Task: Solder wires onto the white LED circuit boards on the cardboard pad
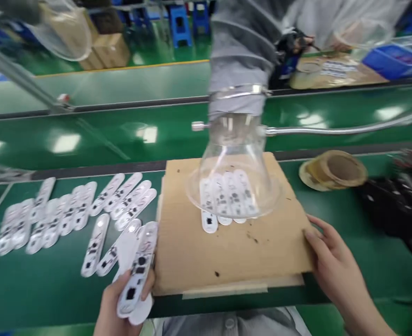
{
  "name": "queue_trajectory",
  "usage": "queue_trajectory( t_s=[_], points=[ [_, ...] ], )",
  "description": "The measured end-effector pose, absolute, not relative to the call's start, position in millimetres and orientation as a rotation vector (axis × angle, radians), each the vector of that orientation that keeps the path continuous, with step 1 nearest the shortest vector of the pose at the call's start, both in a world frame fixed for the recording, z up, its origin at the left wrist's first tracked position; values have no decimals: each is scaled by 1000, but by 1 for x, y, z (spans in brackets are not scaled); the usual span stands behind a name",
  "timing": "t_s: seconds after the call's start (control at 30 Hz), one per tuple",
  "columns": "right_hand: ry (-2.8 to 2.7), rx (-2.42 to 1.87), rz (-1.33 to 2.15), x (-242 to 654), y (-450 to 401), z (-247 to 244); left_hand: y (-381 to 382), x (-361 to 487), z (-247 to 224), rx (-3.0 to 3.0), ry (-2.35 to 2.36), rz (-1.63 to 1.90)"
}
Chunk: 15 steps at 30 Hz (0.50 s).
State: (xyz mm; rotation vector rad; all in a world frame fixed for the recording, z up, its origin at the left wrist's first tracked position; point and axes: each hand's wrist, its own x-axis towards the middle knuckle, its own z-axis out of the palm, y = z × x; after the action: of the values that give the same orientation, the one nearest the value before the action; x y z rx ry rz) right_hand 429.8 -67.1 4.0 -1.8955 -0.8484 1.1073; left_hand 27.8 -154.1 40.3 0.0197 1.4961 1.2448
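1. No text, label, brand, number or sign can be read.
2. On the white component strip (137,273) in the left hand (116,303), any fine print is too small and blurred to tell.
3. The strips lying on the green table (52,289) show dark and coloured marks, too blurred to make out as lettering.
4. The cardboard sheet (188,252) shows dark specks, none legible as writing.
5. The cardboard box (112,52) in the background bears a small pale patch, too small to read.
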Motion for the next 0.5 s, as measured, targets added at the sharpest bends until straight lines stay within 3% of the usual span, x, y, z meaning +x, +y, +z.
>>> queue_trajectory(
  t_s=[0.2,0.4,0.5],
  points=[
    [-844,-1729,1168,416,-33,-4,-112,20,55,75,1417,1302],
    [-919,-1512,1178,390,98,-2,13,13,53,277,1266,1360],
    [-937,-1513,1178,385,129,5,37,10,57,286,1218,1353]
  ],
)
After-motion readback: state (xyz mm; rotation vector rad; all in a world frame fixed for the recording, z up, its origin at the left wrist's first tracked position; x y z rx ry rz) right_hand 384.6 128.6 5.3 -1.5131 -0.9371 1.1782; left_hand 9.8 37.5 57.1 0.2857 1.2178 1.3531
